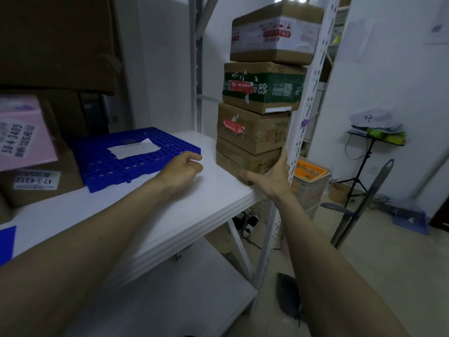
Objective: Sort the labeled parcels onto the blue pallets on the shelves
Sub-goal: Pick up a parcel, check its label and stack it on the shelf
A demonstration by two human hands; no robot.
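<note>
Spread wide, the right hand (272, 175) was pressed flat against the near right corner of the bottom parcel (245, 164), thumb stretched along its lower edge. Four cardboard parcels were stacked at the right end of the white shelf (213, 198), the top parcel (274, 35) being wrapped in white tape. Loosely curled and holding nothing, the left hand (181, 171) was held just above the shelf, beside the blue pallet (136, 159), on which a paper slip (133, 148) lay. A pink parcel (21, 132) was seen at far left.
</note>
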